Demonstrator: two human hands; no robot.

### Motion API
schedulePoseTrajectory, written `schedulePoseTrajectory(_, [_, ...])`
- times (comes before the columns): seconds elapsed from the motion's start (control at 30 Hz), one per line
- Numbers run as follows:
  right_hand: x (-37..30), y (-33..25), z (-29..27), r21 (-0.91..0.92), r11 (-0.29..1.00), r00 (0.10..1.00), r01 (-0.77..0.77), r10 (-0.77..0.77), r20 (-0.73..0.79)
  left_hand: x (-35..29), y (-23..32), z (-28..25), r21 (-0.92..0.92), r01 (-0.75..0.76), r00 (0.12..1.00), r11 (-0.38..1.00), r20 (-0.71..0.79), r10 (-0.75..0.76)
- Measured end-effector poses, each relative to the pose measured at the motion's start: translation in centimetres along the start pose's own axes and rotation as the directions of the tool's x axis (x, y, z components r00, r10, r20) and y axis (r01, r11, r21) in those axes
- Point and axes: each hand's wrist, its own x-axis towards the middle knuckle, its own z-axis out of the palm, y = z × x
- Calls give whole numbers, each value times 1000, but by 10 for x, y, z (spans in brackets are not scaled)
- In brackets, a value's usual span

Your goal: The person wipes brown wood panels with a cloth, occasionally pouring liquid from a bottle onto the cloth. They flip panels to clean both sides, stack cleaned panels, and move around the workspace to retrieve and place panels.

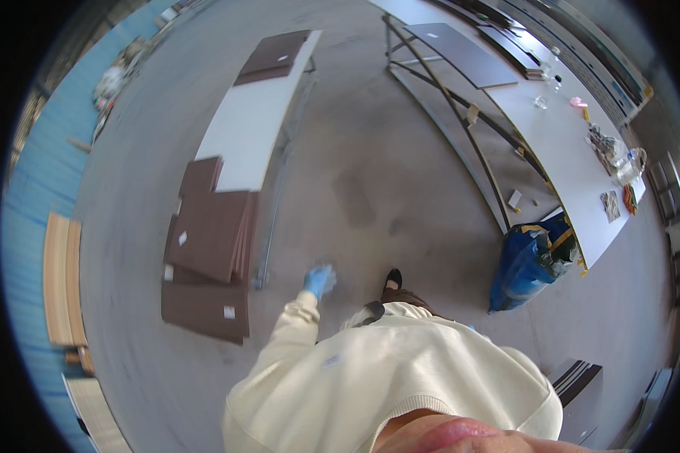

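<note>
My left hand (319,280), in a light blue glove, hangs over the floor at my left side. Its fingers are somewhat blurred but look apart, and I see nothing in them. Nearest to it is a stack of dark brown panels (213,235) with small white labels, lying on the near end of a long narrow white table (251,124); a gap separates hand and stack. A sliver of light blue (471,328) at the right edge of my cream sweatshirt looks like my right glove. My body hides the rest of that hand.
More brown panels (276,54) lie at the white table's far end. On the right, a long white-topped bench (536,124) carries a panel (461,54), bottles (548,92) and rags (610,205). A stuffed blue bag (523,268) stands below. Wood-toned boards (63,279) lean far left.
</note>
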Motion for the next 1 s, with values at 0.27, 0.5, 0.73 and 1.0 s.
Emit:
schedulePoseTrajectory(0.27, [226,-19,-362,656,717,877,-238,449,-173,49,-11,-59,-160,361,904,919,-181,-387])
schedulePoseTrajectory(0.5, [374,-48,-515,739,668,846,-88,442,-299,168,110,-77,-104,462,860,881,-192,-474])
schedulePoseTrajectory(0.73, [408,-27,-508,706,570,826,-420,563,37,388,373,-15,-34,351,936,936,-25,-352])
schedulePoseTrajectory(1.0, [448,60,-508,478,720,847,-503,521,105,519,663,173,107,-73,993,992,103,62])
